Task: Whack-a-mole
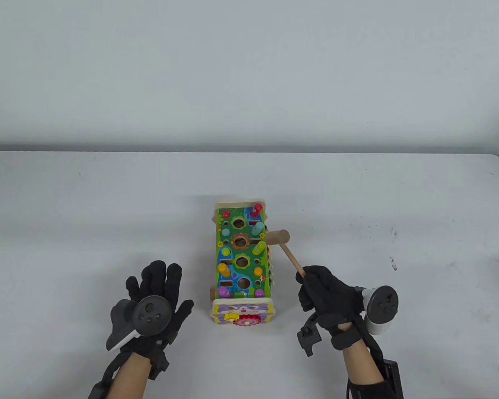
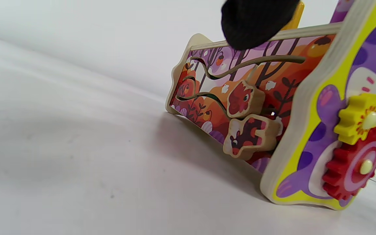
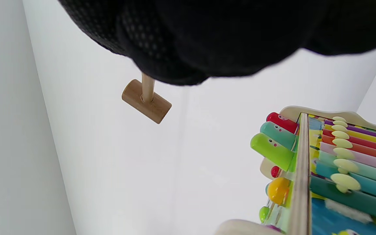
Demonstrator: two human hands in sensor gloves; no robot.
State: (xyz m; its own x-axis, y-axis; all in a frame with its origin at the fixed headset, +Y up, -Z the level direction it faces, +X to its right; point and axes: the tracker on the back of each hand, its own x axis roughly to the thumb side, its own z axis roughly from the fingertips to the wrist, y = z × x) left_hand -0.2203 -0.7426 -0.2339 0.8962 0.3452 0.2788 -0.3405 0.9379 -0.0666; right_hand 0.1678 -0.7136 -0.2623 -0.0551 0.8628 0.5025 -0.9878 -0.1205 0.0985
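Observation:
The colourful wooden whack-a-mole toy [image 1: 241, 257] stands at the table's middle, its gear end toward me. Red [image 1: 258, 209], teal [image 1: 258, 226] and green [image 1: 260, 247] pegs stick up along its right side; a yellow peg [image 1: 223, 269] and a purple peg [image 1: 223, 292] stick up on the left. My right hand [image 1: 316, 286] grips the handle of the wooden hammer [image 1: 277, 237], whose head hangs in the air beside the toy's right edge; the head also shows in the right wrist view [image 3: 146, 101]. My left hand [image 1: 158, 282] lies open and spread on the table left of the toy, holding nothing.
In the left wrist view the toy's side panel [image 2: 240, 107] has sliding animal pieces, and yellow and red gears [image 2: 354, 156] sit on the end face. Xylophone bars [image 3: 354, 156] run along the toy's right side. Bare white table [image 1: 87, 216] lies around the toy.

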